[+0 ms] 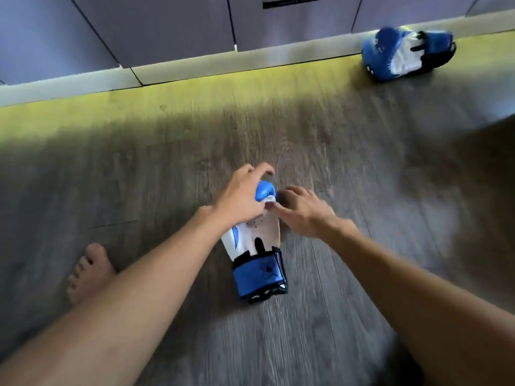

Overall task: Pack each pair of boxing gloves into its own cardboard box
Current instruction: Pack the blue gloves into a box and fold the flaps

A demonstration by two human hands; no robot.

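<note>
A blue and white boxing glove (257,257) lies on the wooden floor in the middle of the view, its blue cuff toward me. My left hand (242,196) curls over the glove's padded far end. My right hand (303,208) reaches in beside it from the right, its fingertips touching the glove near the thumb part. The frame is blurred, so the exact grip is hard to read. A second blue and white boxing glove (407,54) lies at the far right by the wall. No cardboard box is in view.
A pale skirting board (195,65) and grey wall panels (156,26) run along the far side. My bare foot (89,271) stands on the floor at the left. A dark blurred shape (485,168) fills the right edge.
</note>
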